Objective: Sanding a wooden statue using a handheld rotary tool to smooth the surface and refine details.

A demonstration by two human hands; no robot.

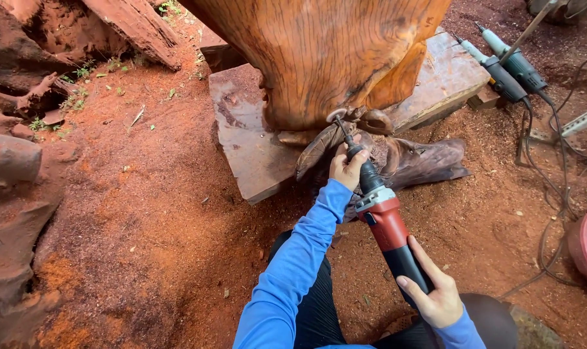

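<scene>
Just right of the frame's centre, a red and black die grinder runs diagonally from the lower right up toward the middle, its slim shaft ending in a small sanding head pressed against the lower edge of a large orange-brown wood carving. The left hand, in a bright blue sleeve, is clenched around the dark nose of the tool just behind the shaft. The right hand is wrapped around the black rear grip near the bottom of the frame, fingers curled over the top. The tool looks rigid and fairly weighty, with its mass in the red motor body, so this two-handed hold, one hand forward to steer and one behind to carry, seems the sound way to take it; the thin shaft and spinning head are not places to grasp. The carving rests on a flat wooden slab lying on ground covered in reddish sawdust, and appears heavy and hard. In the upper right, two green and black power tools lie side by side with their cords trailing down the right edge, and a pink basket rim shows at the far right.
</scene>
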